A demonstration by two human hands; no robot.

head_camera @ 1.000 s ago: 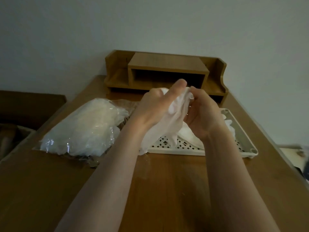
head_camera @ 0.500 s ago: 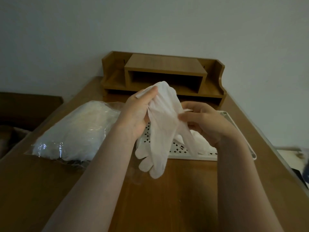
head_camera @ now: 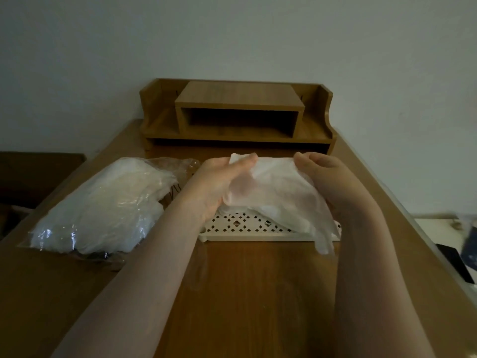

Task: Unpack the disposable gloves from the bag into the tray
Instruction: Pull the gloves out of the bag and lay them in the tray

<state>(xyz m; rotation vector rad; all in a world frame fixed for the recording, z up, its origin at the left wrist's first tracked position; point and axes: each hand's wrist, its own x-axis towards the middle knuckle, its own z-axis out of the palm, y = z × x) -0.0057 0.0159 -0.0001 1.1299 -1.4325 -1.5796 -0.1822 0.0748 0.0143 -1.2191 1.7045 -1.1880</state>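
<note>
Head camera view, looking down a wooden desk [head_camera: 253,293] toward a pale wall: at far left, a clear plastic bag [head_camera: 103,205] stuffed with translucent disposable gloves lies on the desktop, its open mouth turned toward the middle of the desk. Just right of it, a person's left hand [head_camera: 215,184] pinches one corner of a single disposable glove [head_camera: 276,192] between thumb and fingers. The glove is stretched flat between both hands and held above a white perforated tray [head_camera: 247,228] that sits on the desk beneath it; the glove's finger end droops over the tray's near right corner, and whether it touches the rim cannot be told. More white glove material shows in the tray under the raised glove. At right, the right hand [head_camera: 325,177] grips the glove's opposite edge, fingers curled around the film. Behind the hands, a wooden desktop organizer [head_camera: 237,115] with an open shelf stands against the wall. At the far right edge, blurred dark and white items [head_camera: 459,241] lie off the desk.
</note>
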